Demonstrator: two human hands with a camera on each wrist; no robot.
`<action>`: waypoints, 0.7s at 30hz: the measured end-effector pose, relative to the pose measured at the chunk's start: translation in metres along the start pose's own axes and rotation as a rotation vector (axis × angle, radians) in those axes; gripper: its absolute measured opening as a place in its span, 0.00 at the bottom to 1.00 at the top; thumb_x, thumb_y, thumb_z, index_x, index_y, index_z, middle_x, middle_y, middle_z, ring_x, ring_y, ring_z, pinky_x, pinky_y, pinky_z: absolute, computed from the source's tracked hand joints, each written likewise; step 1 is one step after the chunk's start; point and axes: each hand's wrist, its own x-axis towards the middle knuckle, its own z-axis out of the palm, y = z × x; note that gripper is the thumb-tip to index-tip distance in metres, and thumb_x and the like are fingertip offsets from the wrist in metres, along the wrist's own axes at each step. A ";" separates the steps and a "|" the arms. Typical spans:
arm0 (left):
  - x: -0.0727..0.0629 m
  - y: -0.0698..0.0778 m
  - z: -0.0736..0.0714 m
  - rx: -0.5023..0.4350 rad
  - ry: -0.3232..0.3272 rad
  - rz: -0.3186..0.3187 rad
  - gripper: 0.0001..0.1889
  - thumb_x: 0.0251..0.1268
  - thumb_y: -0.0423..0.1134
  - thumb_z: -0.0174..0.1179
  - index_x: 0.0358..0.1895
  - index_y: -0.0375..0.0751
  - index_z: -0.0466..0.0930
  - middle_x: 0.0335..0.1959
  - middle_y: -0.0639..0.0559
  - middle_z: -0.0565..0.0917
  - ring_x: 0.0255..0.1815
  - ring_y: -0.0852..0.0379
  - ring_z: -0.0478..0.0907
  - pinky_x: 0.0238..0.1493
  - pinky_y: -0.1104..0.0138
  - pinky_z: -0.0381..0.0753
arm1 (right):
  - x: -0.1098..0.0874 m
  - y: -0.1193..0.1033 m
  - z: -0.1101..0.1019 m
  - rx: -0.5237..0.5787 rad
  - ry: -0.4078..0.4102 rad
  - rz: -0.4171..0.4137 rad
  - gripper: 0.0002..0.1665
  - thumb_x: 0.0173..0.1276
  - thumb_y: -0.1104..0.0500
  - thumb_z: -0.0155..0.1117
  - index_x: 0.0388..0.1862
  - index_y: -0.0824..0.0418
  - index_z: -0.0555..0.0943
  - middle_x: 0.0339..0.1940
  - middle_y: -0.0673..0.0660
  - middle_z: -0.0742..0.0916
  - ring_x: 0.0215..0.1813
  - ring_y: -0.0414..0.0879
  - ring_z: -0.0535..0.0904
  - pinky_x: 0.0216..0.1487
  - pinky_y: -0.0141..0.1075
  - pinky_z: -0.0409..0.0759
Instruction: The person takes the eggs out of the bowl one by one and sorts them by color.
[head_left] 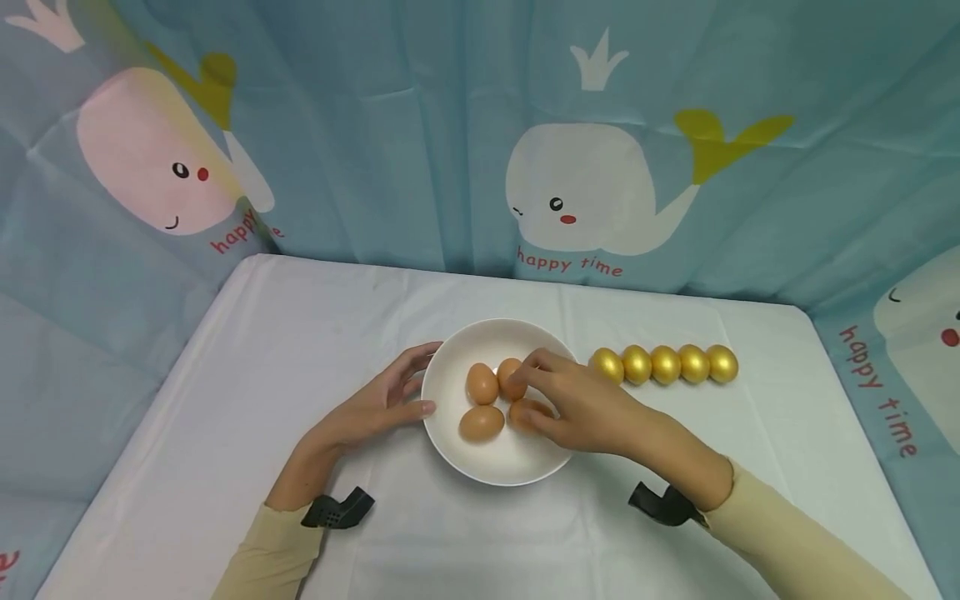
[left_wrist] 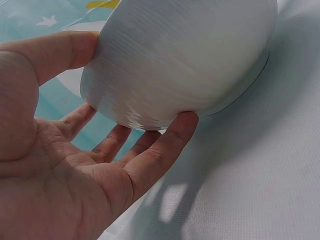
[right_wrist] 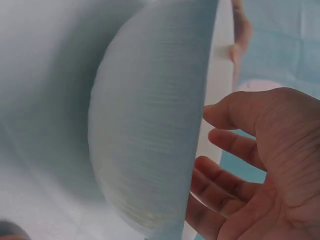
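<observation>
A white bowl (head_left: 501,463) stands on the table, holding several brown eggs (head_left: 482,423). At its left side my left hand (head_left: 375,406) holds the bowl, the thumb at the rim and the fingers spread against the outer wall, as the left wrist view shows. Over the bowl's right side reaches my right hand (head_left: 581,404), fingers loosely bent and apart, overlapping two of the eggs in the head view. In the right wrist view its fingertips (right_wrist: 216,135) are right by the rim, with no egg between them; the bowl's wall hides the eggs there.
A row of several golden eggs (head_left: 665,365) lies right of the bowl, just beyond my right forearm. White cloth (head_left: 300,325) covers the table. Behind it hangs a blue curtain (head_left: 420,192) with whale prints. Black straps (head_left: 339,508) sit at both wrists.
</observation>
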 end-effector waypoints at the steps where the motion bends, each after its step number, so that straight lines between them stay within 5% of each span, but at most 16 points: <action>1: 0.000 0.000 0.000 0.000 0.000 0.001 0.42 0.74 0.38 0.65 0.84 0.59 0.53 0.84 0.48 0.59 0.85 0.37 0.60 0.67 0.70 0.78 | 0.001 0.000 0.001 -0.009 -0.012 0.002 0.11 0.74 0.56 0.71 0.52 0.55 0.85 0.49 0.53 0.85 0.45 0.44 0.81 0.47 0.34 0.82; 9: -0.002 -0.001 0.000 0.001 0.000 0.000 0.42 0.75 0.38 0.65 0.84 0.59 0.52 0.85 0.47 0.58 0.85 0.36 0.59 0.66 0.70 0.78 | 0.010 -0.003 0.006 -0.107 -0.094 -0.020 0.09 0.71 0.60 0.69 0.49 0.54 0.86 0.36 0.48 0.81 0.34 0.38 0.72 0.38 0.28 0.75; 21: -0.002 -0.001 0.000 0.000 0.001 0.008 0.42 0.75 0.36 0.64 0.84 0.59 0.52 0.85 0.48 0.58 0.86 0.36 0.59 0.68 0.71 0.77 | 0.016 -0.009 0.013 -0.132 -0.226 -0.063 0.09 0.70 0.67 0.67 0.46 0.56 0.83 0.34 0.48 0.76 0.32 0.40 0.70 0.37 0.28 0.71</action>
